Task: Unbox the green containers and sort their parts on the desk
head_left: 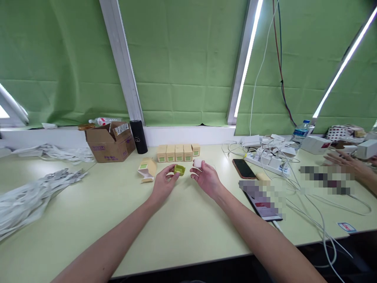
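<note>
My left hand (165, 180) pinches a small green open-topped tray (179, 169) between thumb and fingers, held over the table. Close by on its right, my right hand (207, 179) grips a small white block-like piece (198, 162) with thumb and fingertips; its exact kind is not clear. The two pieces are apart. Left of my left hand lies an opened small cardboard box (147, 169) with its flaps out and a green label. Behind both hands stands a row of several small closed kraft boxes (179, 153) with green labels.
A brown carton (110, 143) and a black cylinder (138, 136) stand at the back left, near white straps (35, 196). On the right lie a phone (244, 169), a tablet (262, 202), and a power strip (266, 161) with loose cables. Another person's hand (344, 163) is at the far right.
</note>
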`<state>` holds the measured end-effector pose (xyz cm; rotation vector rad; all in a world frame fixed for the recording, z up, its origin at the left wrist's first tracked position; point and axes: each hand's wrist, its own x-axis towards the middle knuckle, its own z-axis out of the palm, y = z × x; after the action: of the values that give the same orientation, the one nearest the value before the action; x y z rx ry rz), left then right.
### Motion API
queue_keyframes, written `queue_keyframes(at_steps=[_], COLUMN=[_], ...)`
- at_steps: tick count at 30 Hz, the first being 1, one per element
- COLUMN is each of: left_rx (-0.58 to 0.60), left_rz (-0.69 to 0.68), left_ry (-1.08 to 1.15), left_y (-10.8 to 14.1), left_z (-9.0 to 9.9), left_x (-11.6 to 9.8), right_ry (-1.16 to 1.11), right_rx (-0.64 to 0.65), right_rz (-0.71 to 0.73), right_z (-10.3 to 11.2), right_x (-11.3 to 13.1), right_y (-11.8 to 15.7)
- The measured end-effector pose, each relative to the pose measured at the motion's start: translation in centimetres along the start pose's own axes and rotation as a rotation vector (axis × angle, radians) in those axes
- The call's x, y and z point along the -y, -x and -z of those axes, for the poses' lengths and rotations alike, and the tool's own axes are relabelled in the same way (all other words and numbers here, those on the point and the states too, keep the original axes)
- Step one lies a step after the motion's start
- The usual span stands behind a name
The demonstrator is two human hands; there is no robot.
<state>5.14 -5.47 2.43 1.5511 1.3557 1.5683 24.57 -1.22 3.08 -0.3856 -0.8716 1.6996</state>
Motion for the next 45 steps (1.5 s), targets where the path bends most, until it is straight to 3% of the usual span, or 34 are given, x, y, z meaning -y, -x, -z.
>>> queue_keyframes(at_steps=[4, 12, 20, 23, 26, 30, 34, 45], left_rx=[-0.037, -0.048, -0.055, -0.05, -0.049, -0.052, -0.053, -0.048], left_rz=[0.019, 0.029, 0.012, 0.008, 0.009, 0.007, -0.019, -0.029], left_ry=[-0.01, -0.039, -0.053, -0.052, -0.063, -0.082, -0.089, -0.113], left_y=[-0.2, -0.1, -0.1, -0.1, 0.0, 0.0, -0.1, 0.1], left_z=[0.2, 0.2, 0.2, 0.2, 0.1, 0.1, 0.0, -0.1], left_x=[0.0, -0.4, -0.3, -0.3, -0.2, 0.0, 0.1, -0.1], right_ry=[0.032, 0.14, 0.369, 0.565, 0.898, 1.309, 1.659, 1.89], right_rx=[0.015, 0.013, -0.073, -0.156, -0.179, -0.091, 0.016, 0.123], right_rz=[-0.024, 0.115, 0.246, 0.306, 0.474, 0.667, 0.695, 0.612], right_z=[-0.3, -0.9, 0.4, 1.3, 2.3, 3.9, 5.5, 6.1], right_x=[0.3, 0.7, 0.2, 0.4, 1.2, 2.0, 1.5, 0.3], right_y=[0.2, 0.7, -0.3, -0.8, -1.2, -1.6, -2.0, -2.4])
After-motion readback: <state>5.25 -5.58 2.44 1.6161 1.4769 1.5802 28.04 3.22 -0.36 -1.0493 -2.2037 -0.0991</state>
